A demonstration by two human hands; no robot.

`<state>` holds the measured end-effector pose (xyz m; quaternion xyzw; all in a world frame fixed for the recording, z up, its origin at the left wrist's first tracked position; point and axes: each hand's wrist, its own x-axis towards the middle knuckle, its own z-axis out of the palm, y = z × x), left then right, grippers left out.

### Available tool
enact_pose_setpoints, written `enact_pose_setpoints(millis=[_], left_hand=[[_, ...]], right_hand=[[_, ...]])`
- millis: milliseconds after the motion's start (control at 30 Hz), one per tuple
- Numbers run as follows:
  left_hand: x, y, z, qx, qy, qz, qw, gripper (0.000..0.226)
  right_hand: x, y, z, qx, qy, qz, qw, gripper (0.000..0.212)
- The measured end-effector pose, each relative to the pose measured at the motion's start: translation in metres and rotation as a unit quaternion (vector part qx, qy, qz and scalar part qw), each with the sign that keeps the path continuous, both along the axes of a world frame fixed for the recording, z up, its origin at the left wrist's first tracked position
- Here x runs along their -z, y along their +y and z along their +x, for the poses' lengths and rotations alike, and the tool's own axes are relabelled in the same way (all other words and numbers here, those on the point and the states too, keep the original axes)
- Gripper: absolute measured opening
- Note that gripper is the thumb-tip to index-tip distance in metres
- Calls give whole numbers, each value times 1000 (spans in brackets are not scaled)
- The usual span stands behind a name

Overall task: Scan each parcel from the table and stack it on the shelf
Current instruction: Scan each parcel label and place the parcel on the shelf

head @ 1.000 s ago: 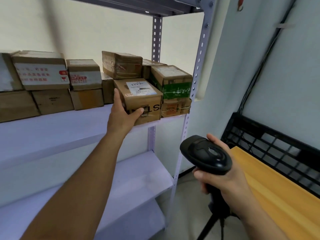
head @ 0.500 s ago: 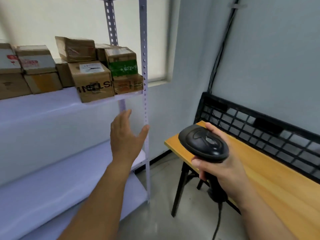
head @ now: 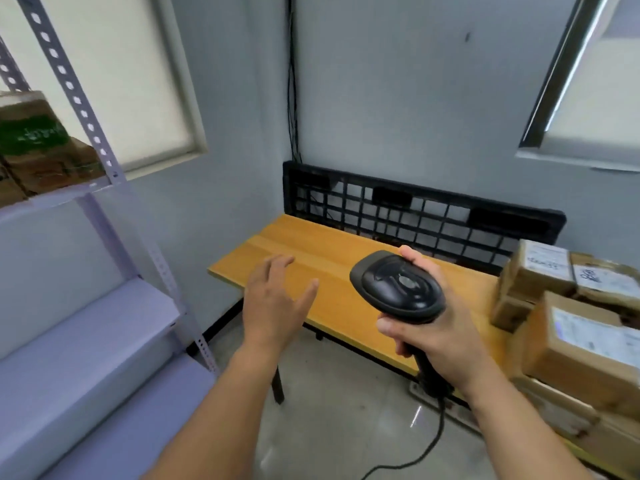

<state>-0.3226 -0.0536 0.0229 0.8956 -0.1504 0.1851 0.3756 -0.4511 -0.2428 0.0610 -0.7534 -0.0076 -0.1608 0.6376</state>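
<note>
My right hand (head: 440, 330) grips the handle of a black barcode scanner (head: 398, 287), held upright over the wooden table (head: 311, 254). My left hand (head: 273, 303) hovers empty with fingers spread over the table's left end. Several brown cardboard parcels with white labels (head: 571, 337) are piled at the table's right end. On the white metal shelf (head: 62, 199) at the left edge, a parcel with a green band (head: 31, 136) sits on top of another brown one.
A black plastic grid panel (head: 415, 213) leans against the wall behind the table. The scanner's cable (head: 426, 452) trails to the grey floor. The shelf's perforated post (head: 104, 157) stands between shelf and table. Lower shelf boards (head: 86, 341) lie at bottom left.
My left hand let go of the parcel on the shelf and swung right over the table. My view turned from the shelf to the table; the parcel pile came into sight.
</note>
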Motion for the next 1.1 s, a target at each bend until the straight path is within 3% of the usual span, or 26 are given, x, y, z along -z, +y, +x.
enact_pose_setpoints(millis=[300,667,967,1100], left_hand=[[11,-126,-50,161,36,64,984,54],[32,-252,-76,327,128,80,933,62],[54,-326,-78,379,295,91,872,67],[61,-335,-77,409,392,41,823,57]], right_hand=[[11,-84,-76,136,3,12,991,88],[44,-173,-132,306,46,27,950,90],[69,-219,-142,370,113,48,921,92],[79,-227,-136,375,145,52,914,94]])
